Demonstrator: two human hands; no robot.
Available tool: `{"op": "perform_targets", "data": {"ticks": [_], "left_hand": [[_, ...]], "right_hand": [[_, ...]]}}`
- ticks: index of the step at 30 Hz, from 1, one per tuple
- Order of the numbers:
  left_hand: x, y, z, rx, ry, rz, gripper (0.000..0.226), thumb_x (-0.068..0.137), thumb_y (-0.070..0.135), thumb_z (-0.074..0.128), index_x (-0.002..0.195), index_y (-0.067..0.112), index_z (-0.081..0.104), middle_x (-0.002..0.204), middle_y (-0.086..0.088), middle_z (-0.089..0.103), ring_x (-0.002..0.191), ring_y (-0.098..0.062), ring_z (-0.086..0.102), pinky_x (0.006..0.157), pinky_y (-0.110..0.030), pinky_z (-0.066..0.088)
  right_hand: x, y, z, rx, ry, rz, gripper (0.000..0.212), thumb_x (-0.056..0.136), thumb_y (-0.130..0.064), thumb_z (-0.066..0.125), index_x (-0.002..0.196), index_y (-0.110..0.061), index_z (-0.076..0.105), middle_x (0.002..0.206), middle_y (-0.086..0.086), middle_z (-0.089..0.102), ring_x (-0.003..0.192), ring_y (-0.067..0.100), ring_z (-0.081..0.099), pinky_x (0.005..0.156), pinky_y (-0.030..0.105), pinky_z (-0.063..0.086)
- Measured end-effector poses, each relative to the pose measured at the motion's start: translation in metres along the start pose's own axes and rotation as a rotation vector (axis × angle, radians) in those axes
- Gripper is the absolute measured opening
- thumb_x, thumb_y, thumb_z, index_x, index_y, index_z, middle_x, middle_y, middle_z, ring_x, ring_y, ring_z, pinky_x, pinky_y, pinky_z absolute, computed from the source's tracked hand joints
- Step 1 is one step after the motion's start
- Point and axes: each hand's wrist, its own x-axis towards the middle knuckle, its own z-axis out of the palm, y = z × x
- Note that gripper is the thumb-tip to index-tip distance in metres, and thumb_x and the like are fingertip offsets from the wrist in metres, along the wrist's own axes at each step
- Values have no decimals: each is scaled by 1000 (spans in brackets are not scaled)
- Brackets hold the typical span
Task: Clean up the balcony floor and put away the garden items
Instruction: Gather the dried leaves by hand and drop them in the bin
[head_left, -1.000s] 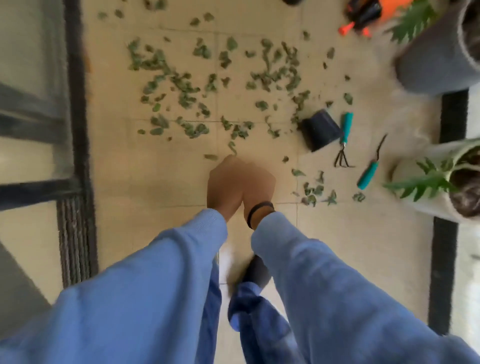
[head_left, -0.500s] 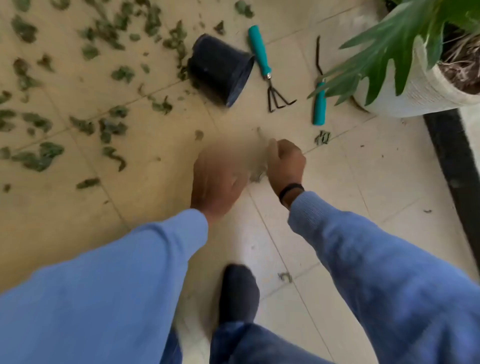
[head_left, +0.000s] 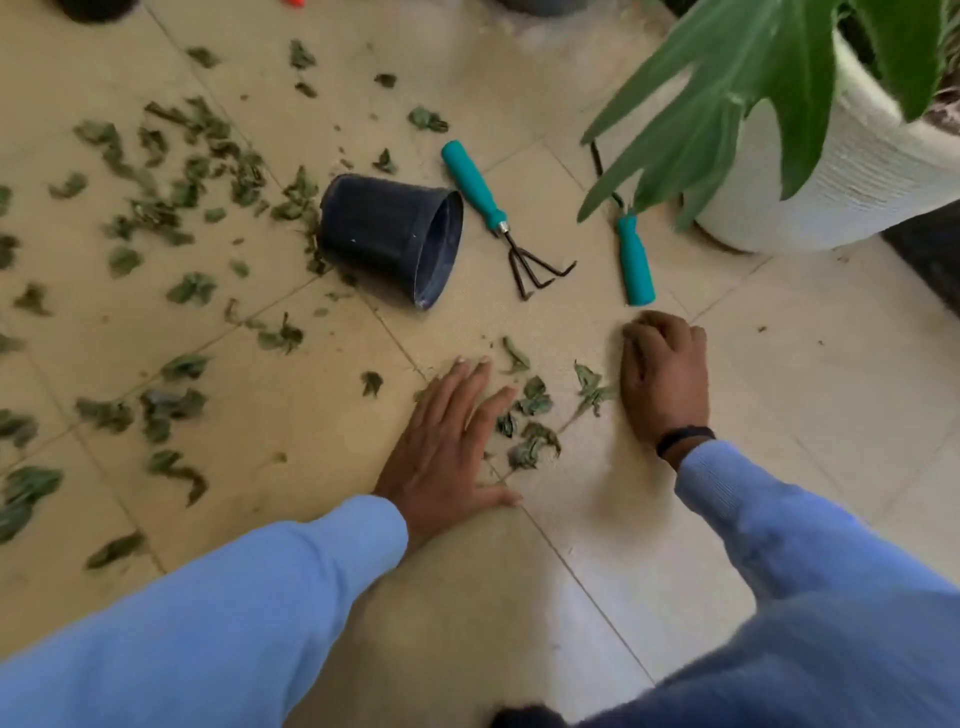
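Leaf clippings (head_left: 530, 410) lie loose on the tiled floor (head_left: 597, 509), directly between both hands. We note the left hand (head_left: 447, 441) flat with fingers straight, holding nothing; the right hand (head_left: 665, 379) has its fingers curled, contents indeterminate. We judge both equally near for sweeping the clippings together.

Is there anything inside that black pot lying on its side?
The black pot lies tipped over, its mouth facing right toward the little rake. Only a thin strip of bare inner wall shows at the rim; the deeper inside is hidden by the pot's own side.
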Motion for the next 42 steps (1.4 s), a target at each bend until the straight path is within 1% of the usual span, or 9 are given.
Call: {"op": "perform_targets", "data": {"ticks": [6,11,19,22,27,30,35,39,42], "left_hand": [[28,24,2,111,20,213,112,67,69,77,158,34,23,166,-16,19,153,-42,16,123,-56,13],[50,29,7,190,-3,244,103,71,73,71,157,34,30,167,-16,19,153,-43,15,123,-56,14],[59,15,3,248,-68,100,120,68,95,48,161,24,19,167,-21,8,153,-44,11,122,-60,15],[68,10,5,255,-85,129,111,72,93,45,155,18,33,160,-21,28,145,-41,30,117,-56,29],[81,3,6,244,90,178,69,88,72,47,123,13,57,120,-11,56,106,-30,53,86,-41,43],[85,1,8,280,143,207,41,93,49,55,106,11,58,103,-11,56,89,-27,51,73,-38,44],[87,1,10,153,166,183,15,97,24,55,97,9,55,93,-12,53,81,-29,49,69,-41,41],[84,20,-10,-146,256,-28,25,96,29,38,96,9,53,93,-10,52,82,-23,43,73,-42,40],[84,49,-23,-333,320,-65,25,95,28,39,99,9,54,95,-8,54,86,-23,46,76,-40,40]], "right_hand": [[-4,-12,-17,96,-116,-108,18,92,-3,62,107,-5,73,108,16,65,97,36,56,82,37,45],[-11,-27,-14,220,-117,-65,28,89,0,60,111,-11,73,102,10,63,94,29,56,81,40,48],[-37,-41,4,-229,-184,-296,40,104,-44,36,111,-9,55,98,12,53,79,26,47,56,36,43],[-26,-40,6,-189,-227,-354,44,106,-43,30,109,-9,57,93,11,58,70,25,50,52,33,42],[-9,-51,2,-165,-282,-276,41,105,-40,33,91,-9,57,73,6,55,57,21,41,57,31,31],[-1,-62,-5,121,-307,9,33,103,-32,46,77,-13,54,63,-1,46,56,16,39,54,30,29],[-1,-75,-15,1104,-400,772,32,96,-12,57,67,-16,43,56,6,42,46,18,39,43,24,30],[2,-78,-18,1438,-553,927,23,97,-5,51,77,-15,44,67,6,39,47,10,32,34,19,27],[4,-89,-21,1635,-723,895,20,99,-7,43,86,-9,58,72,5,41,56,9,38,51,18,38]]}}
